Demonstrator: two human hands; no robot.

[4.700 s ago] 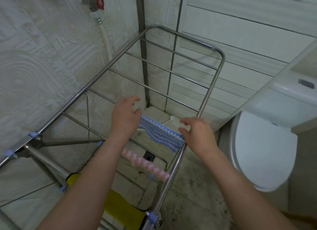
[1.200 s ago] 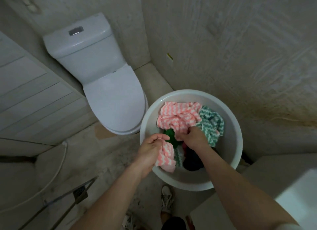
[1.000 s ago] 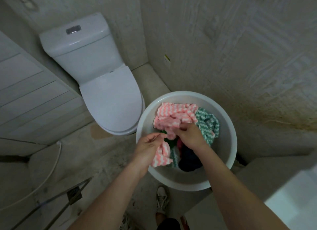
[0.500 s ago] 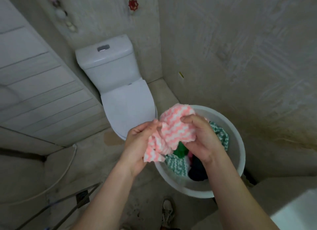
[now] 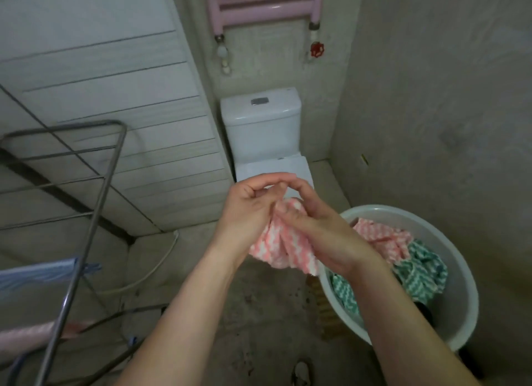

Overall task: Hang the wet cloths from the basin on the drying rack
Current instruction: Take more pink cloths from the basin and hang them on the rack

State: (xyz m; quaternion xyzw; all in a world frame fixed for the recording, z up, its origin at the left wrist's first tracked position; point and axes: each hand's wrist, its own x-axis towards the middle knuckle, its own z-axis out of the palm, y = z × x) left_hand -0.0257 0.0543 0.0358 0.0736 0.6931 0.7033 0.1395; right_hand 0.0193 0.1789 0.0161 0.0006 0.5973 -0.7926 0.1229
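Head view: left hand (image 5: pixel 244 210) and right hand (image 5: pixel 325 233) grip a pink cloth (image 5: pixel 280 248) beside the basin (image 5: pixel 463 308).

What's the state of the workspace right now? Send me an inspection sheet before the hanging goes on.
Surface: stained concrete floor; the basin stands on it at right.
Job's things: pink-and-white cloth held out of the basin; second pink cloth and green-and-white cloth lie in the basin; drying rack at left, carrying a blue cloth and a pale pink cloth.
Clutter: nothing seen.
Hands: left hand and right hand both grip the pink-and-white cloth, bunched between them.
Cables: white hose on the floor near the rack.
Surroundings: toilet, lid down, at the back wall; pink rail and red valve above it.
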